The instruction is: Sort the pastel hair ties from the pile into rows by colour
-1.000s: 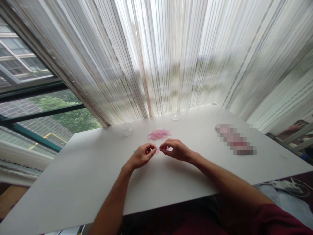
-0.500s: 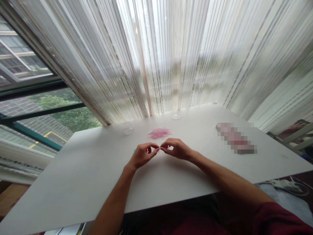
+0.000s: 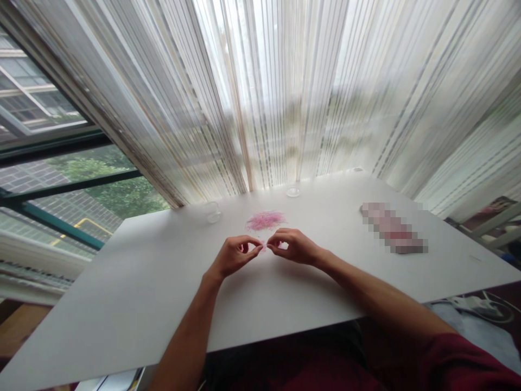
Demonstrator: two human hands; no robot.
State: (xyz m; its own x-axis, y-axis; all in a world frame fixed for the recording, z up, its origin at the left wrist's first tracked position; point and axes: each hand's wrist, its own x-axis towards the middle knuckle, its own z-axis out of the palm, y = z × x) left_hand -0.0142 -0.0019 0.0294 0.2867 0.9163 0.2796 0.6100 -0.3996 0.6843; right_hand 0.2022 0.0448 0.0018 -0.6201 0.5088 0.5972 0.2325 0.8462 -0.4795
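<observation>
My left hand [image 3: 240, 253] is closed, its thumb and fingertips pinched together low over the white table. Facing it, my right hand [image 3: 293, 246] makes a similar pinch, with a small gap between the two sets of fingertips. Whatever either pinch holds is too small to make out. Just beyond my hands lies a loose pile of thin pink strands [image 3: 266, 220]. A few more pink bits [image 3: 264, 247] show between and behind my fingertips.
The white table [image 3: 142, 293] runs back to a striped sheer curtain [image 3: 268, 108]. Toward the back stand a clear round container [image 3: 212, 213] and a clear shallow dish [image 3: 292, 192]. A blurred-out pinkish object [image 3: 391, 228] lies at the right. An open window is at the left.
My left hand has shifted slightly left, so the fingertips that met are now apart. The right hand has barely moved.
</observation>
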